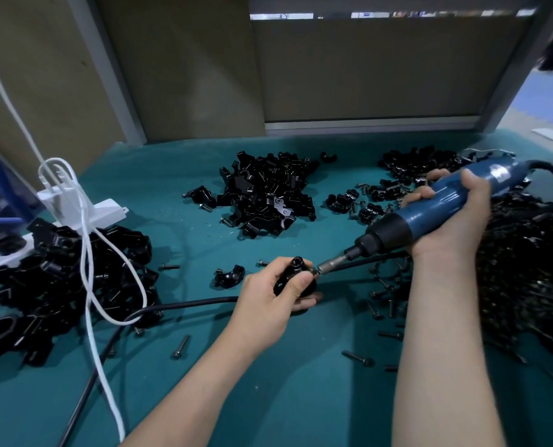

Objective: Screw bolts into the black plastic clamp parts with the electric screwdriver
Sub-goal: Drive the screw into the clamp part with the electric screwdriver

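My left hand (270,296) grips a black plastic clamp part (292,274) just above the teal table. My right hand (452,217) holds the blue electric screwdriver (430,204), which slants down to the left. Its metal bit (331,264) meets a bolt head (313,271) at the clamp's right side, by my left thumb. Another loose clamp half (228,275) lies just left of my left hand.
Piles of black clamp parts lie at the centre back (265,191), left (59,285) and back right (413,166). A heap of bolts (526,269) fills the right side, and loose bolts (384,304) are scattered near my right forearm. A white cable (88,253) and black cord (178,306) cross the table.
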`<action>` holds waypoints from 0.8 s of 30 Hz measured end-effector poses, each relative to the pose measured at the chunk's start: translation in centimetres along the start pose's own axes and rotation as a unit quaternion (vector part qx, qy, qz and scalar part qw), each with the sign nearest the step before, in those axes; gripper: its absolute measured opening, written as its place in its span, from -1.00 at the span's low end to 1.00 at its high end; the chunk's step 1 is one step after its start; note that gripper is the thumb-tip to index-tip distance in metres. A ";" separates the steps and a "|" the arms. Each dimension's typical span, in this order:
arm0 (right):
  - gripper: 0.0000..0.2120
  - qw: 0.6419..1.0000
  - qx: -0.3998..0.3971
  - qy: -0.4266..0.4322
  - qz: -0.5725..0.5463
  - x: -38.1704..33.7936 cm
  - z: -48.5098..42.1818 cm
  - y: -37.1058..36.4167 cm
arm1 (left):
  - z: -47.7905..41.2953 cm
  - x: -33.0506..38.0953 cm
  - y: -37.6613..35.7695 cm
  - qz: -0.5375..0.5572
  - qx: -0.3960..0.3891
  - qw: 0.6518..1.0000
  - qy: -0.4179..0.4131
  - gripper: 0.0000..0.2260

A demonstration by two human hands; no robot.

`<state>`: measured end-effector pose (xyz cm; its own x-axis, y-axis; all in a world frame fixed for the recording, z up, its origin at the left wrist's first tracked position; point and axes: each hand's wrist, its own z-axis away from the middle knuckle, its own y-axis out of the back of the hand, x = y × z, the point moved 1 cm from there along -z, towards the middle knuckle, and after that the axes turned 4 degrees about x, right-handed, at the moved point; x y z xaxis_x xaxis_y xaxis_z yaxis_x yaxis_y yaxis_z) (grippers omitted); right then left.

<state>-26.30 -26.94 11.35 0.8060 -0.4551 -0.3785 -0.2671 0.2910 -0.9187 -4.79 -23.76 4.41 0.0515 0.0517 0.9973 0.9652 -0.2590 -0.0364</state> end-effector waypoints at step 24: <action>-0.89 0.997 -0.019 0.044 0.052 0.6 -0.3 0.3 | -0.3 0.3 0.3 0.149 -0.058 0.980 0.120 -0.79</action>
<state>-26.10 -27.39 10.82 0.7233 -0.4970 -0.4794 -0.3685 0.3093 -0.8766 -4.55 -24.07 4.73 0.2519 -0.2676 0.9300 0.8797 -0.3372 -0.3352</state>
